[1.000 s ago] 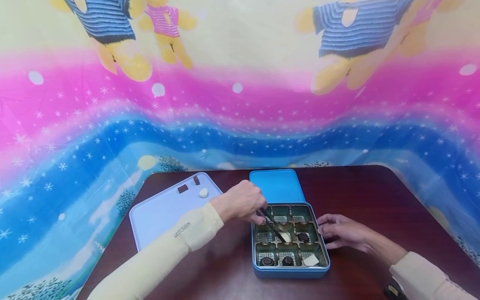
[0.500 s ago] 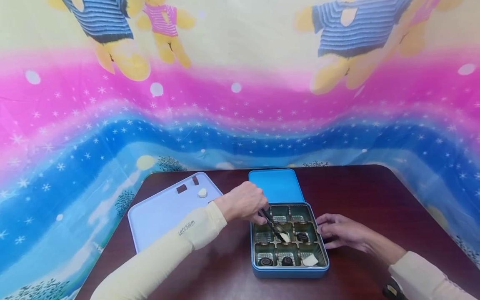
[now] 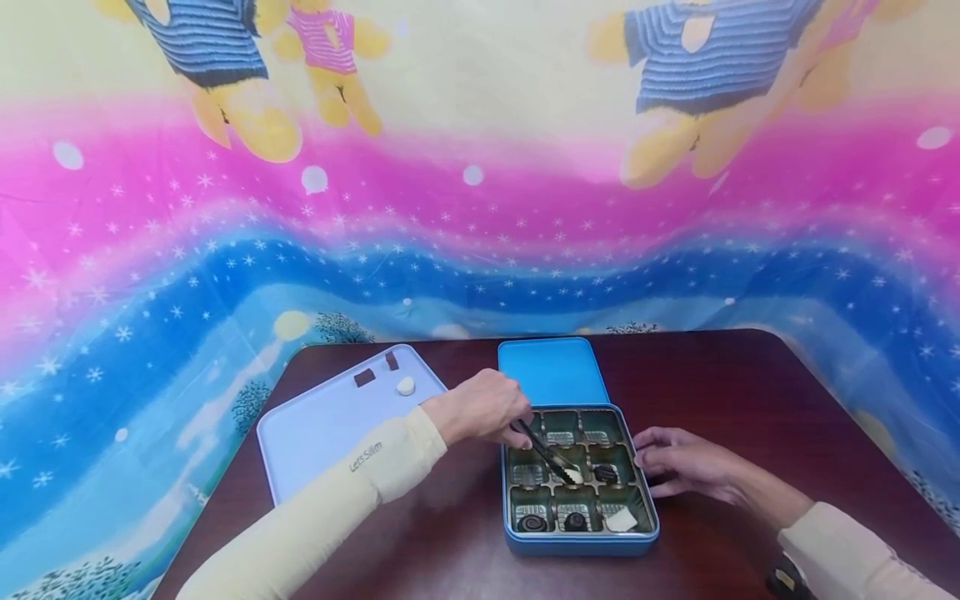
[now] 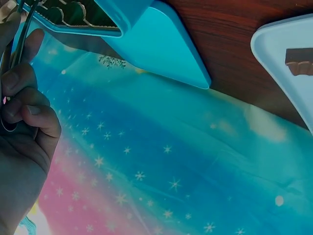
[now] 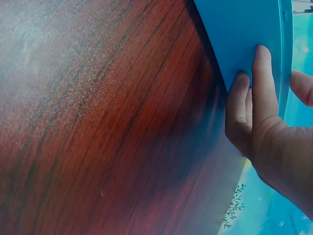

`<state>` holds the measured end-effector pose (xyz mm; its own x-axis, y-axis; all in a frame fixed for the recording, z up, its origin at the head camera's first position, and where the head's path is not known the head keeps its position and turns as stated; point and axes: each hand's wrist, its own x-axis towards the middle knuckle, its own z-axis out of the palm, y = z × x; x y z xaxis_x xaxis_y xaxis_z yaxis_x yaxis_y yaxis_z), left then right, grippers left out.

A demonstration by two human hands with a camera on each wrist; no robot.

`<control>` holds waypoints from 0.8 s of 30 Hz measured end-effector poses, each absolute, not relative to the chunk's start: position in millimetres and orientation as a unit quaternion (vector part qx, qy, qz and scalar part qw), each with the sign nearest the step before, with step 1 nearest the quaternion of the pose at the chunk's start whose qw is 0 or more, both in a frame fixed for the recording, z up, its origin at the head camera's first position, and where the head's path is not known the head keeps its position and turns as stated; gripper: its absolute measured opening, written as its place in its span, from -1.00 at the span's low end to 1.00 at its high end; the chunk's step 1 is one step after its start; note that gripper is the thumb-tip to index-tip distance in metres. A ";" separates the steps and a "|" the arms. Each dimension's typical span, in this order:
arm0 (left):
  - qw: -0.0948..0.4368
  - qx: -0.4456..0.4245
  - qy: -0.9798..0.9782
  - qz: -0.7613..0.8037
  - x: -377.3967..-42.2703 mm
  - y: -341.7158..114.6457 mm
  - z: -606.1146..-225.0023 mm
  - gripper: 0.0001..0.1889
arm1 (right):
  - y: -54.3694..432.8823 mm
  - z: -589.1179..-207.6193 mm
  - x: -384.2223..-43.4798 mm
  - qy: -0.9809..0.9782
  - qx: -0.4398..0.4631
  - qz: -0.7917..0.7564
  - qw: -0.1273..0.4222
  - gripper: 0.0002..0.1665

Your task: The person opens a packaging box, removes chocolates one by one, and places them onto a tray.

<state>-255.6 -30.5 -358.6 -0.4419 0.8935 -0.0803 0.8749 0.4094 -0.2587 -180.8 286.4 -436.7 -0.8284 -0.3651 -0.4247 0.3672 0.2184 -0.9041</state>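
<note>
Lettering "LetsSlim" on left sleeve, left hand curled round tongs, right hand straight-fingered against blue tin.

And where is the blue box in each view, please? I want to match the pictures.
Head: the blue box is below centre, slightly right.
Left wrist: the blue box is at top left, partly cut off.
Right wrist: the blue box is at upper right, also cut off.
Shared landmark: brown table.
</note>
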 end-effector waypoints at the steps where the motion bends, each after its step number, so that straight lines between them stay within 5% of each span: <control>1: 0.033 -0.527 -0.840 0.129 -255.9 -31.0 -358.9 -0.69 | 286.4 -436.7 -180.8 0.724 0.002 -0.624 0.293 -0.40; 24: 0.026 -0.526 -0.849 0.042 -260.3 -49.0 -347.8 -0.68 | 289.9 -442.4 -182.6 0.706 -0.040 -0.641 0.299 -0.44</control>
<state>-260.3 -49.0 -347.8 -0.4449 0.8956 -0.0007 0.8913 0.4426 -0.0986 -182.6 289.9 -442.4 -0.8182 -0.4395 -0.3707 0.3272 0.1743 -0.9288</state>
